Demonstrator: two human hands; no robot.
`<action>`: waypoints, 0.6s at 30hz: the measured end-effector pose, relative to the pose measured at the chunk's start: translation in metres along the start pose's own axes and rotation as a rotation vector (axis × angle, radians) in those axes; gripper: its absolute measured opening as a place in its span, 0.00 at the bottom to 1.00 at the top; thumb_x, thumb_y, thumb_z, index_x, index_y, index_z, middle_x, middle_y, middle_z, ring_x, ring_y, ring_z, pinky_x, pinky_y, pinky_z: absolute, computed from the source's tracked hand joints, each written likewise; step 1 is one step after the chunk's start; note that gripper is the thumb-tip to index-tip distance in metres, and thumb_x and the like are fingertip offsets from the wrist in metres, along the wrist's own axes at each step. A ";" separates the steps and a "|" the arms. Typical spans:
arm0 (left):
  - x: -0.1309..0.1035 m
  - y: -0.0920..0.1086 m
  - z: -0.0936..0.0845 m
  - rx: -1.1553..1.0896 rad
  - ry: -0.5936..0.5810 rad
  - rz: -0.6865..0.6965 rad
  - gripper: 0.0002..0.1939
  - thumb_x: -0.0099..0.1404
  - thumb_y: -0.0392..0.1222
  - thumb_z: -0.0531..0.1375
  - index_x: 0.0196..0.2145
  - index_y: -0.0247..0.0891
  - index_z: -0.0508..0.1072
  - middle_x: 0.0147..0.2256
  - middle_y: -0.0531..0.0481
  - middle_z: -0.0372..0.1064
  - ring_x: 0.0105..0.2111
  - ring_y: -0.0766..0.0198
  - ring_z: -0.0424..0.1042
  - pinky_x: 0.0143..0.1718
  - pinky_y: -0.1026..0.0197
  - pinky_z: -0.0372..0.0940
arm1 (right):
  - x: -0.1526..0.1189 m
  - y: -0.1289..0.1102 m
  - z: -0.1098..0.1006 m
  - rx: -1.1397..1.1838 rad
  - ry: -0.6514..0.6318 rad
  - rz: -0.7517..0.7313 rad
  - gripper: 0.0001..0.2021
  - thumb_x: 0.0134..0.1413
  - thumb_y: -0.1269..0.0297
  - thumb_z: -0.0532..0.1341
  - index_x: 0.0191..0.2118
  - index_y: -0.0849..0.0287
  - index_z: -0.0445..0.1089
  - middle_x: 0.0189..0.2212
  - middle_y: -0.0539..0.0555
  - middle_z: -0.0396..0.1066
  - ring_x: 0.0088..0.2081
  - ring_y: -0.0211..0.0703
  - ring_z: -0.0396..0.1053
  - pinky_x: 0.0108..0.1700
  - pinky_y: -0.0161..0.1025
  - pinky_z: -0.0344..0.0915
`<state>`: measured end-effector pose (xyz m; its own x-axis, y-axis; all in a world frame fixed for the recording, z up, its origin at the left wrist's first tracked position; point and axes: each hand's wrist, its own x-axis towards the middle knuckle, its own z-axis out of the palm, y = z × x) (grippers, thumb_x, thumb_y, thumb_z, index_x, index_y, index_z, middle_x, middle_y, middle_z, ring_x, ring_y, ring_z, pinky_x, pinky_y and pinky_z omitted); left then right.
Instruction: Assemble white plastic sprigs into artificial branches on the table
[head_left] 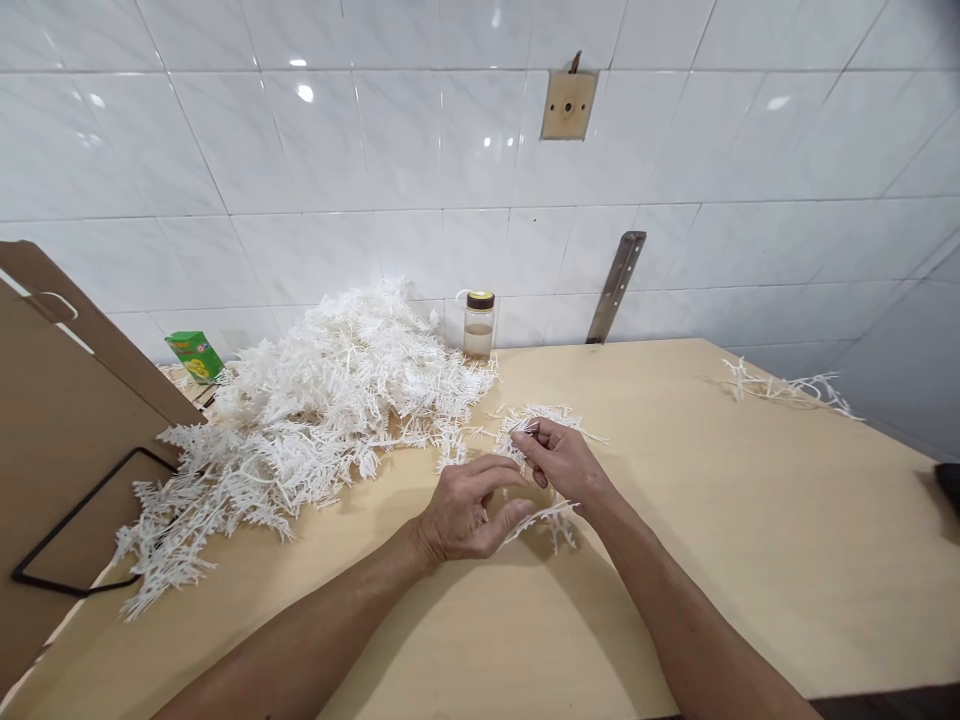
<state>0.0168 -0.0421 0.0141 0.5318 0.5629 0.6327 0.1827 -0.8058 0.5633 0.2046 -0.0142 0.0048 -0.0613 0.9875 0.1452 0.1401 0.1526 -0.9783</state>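
Observation:
My left hand (pixel 476 505) is curved over the table, thumb and fingers apart with a gap between them. Just under its thumb lies a thin white plastic foliage sprig (pixel 555 520); whether the thumb touches it I cannot tell. My right hand (pixel 562 460) has its thumb and forefinger pinched on a white sprig (pixel 527 428), partly hidden by the fingers. Behind the hands, a small bunch of loose white sprigs (pixel 574 415) rests on the table. A large heap of the same white foliage (pixel 352 370) spreads to the left.
The wooden table (pixel 750 560) meets a tiled wall. A lidded bottle (pixel 478 328) and a green box (pixel 195 355) flank the heap. At left stand a cardboard panel (pixel 67 400) and a black metal frame (pixel 75 515). More sprigs (pixel 787 385) lie far right; a metal bracket (pixel 616 287) leans behind.

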 end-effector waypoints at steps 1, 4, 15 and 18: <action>0.001 0.001 0.000 -0.040 0.066 -0.033 0.11 0.64 0.43 0.58 0.42 0.38 0.75 0.43 0.40 0.73 0.25 0.68 0.67 0.25 0.63 0.63 | 0.001 0.000 0.000 0.026 0.026 -0.007 0.20 0.50 0.44 0.64 0.30 0.58 0.65 0.17 0.44 0.58 0.16 0.32 0.55 0.19 0.33 0.55; 0.004 0.000 0.001 -0.098 0.286 -0.183 0.10 0.64 0.45 0.58 0.36 0.36 0.75 0.37 0.43 0.72 0.25 0.69 0.65 0.26 0.64 0.62 | 0.001 0.000 0.001 0.084 0.092 -0.021 0.19 0.49 0.46 0.65 0.31 0.58 0.66 0.17 0.43 0.59 0.17 0.33 0.56 0.19 0.33 0.57; 0.008 -0.021 0.009 -0.312 0.212 -0.763 0.23 0.59 0.60 0.60 0.22 0.35 0.72 0.19 0.52 0.65 0.20 0.67 0.63 0.21 0.66 0.55 | 0.000 0.005 0.014 0.135 0.069 -0.002 0.20 0.46 0.45 0.67 0.30 0.59 0.70 0.19 0.46 0.64 0.18 0.36 0.65 0.23 0.36 0.67; 0.011 -0.021 0.009 -0.419 0.239 -0.827 0.22 0.51 0.59 0.66 0.21 0.36 0.68 0.17 0.55 0.62 0.18 0.69 0.60 0.19 0.67 0.53 | -0.001 0.004 0.017 0.142 0.069 0.004 0.19 0.47 0.45 0.67 0.30 0.59 0.71 0.19 0.47 0.65 0.19 0.36 0.65 0.24 0.36 0.68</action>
<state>0.0265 -0.0210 0.0040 0.1756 0.9843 0.0148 0.0894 -0.0309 0.9955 0.1881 -0.0150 -0.0016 0.0075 0.9892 0.1463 -0.0010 0.1463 -0.9892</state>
